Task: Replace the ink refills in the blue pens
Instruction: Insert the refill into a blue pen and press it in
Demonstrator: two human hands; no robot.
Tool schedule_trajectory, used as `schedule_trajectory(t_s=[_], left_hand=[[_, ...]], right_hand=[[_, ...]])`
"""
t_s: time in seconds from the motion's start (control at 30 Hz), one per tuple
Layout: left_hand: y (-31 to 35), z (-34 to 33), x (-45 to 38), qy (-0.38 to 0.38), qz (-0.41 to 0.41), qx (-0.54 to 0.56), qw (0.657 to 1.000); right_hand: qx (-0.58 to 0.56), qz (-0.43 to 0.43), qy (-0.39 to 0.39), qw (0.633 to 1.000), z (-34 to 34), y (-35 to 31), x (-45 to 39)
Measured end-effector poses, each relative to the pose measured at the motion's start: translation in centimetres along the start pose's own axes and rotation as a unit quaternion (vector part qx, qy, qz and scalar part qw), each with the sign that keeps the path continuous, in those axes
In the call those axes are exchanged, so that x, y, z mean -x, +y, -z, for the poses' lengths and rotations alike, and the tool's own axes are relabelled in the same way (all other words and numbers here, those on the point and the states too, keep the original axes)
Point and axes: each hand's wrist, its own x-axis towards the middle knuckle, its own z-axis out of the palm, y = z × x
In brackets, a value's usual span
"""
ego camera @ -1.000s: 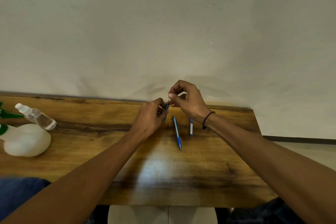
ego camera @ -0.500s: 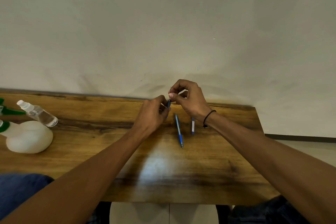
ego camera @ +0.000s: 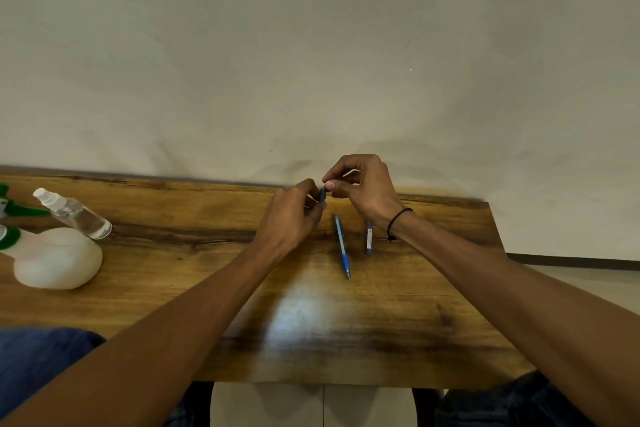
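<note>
Gripping blue pen piece (ego camera: pixel 322 195) in my left hand (ego camera: pixel 291 218), mostly hidden; right hand (ego camera: pixel 367 187) pinches its top, refill unclear, beyond whole blue pen (ego camera: pixel 342 245).

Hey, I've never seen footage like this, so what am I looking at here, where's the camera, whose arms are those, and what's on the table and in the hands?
There is no machine here. The camera sits on a person's head and looks forward and down, so the two bare arms reaching in from the bottom are that person's own. The wide lens bends the wall and the table edge.

The left hand grips a small dark blue pen part, and the right hand pinches at its top end. What exactly the right fingers hold is too small to tell.

On the wooden table lie a blue pen and, just right of it, a shorter blue and white pen piece. At the far left stand a white spray bottle with green parts and a small clear bottle lying tilted.
</note>
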Motion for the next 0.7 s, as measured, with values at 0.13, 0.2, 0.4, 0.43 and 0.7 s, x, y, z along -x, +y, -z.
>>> schedule_trajectory(t_s=[0.13,0.2,0.4,0.43,0.7], left_hand=[[0.0,0.0,0.0,0.003,0.002,0.0,1.0],[0.1,0.1,0.1,0.006,-0.004,0.001,1.0],[0.0,0.3,0.3,0.004,-0.003,0.011,1.0],[0.0,0.3,0.3,0.006,-0.008,0.011,1.0],[0.3,0.2,0.4,0.013,-0.019,0.009,1.0]], right_hand=[[-0.015,-0.009,0.0,1.0,0.2,0.0,0.0],[-0.005,-0.013,0.002,1.0,0.3,0.2,0.0],[0.327,-0.028,-0.125,0.936,2.1,3.4,0.3],[0.359,-0.036,-0.152,0.92,2.1,3.9,0.6],[0.436,-0.016,-0.219,0.873,0.9,5.1,1.4]])
